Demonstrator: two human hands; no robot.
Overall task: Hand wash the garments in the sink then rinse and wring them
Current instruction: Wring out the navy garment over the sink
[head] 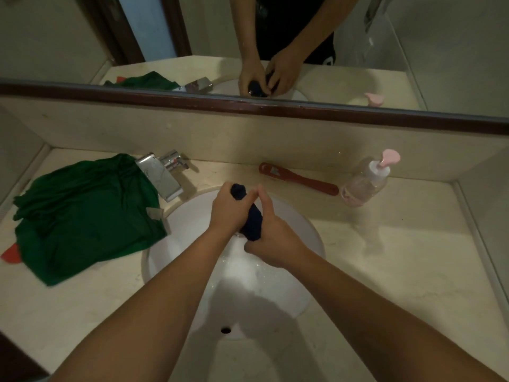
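Seen from above, two bare forearms reach over a white sink (309, 232) set in a pale stone desk (399, 271). Both hands hold a dark navy garment (252, 219), twisted into a tight roll, just above the basin. The left hand (227, 213) has its grip clenched round the far end, where a knob of cloth pokes out past the fingers. The right hand (272, 239) has its grip wrapped round the near end. The two hands touch. The basin below is wet and speckled with bubbles. On the desk to the left lies a crumpled green garment (82, 216), one corner hanging over the sink rim, its far edge against the chrome tap (162, 175). To the right lie a red tool (297, 179) and, beside it, a clear pump bottle (366, 183) with a pink top. A mirror (440, 51) behind reflects the hands
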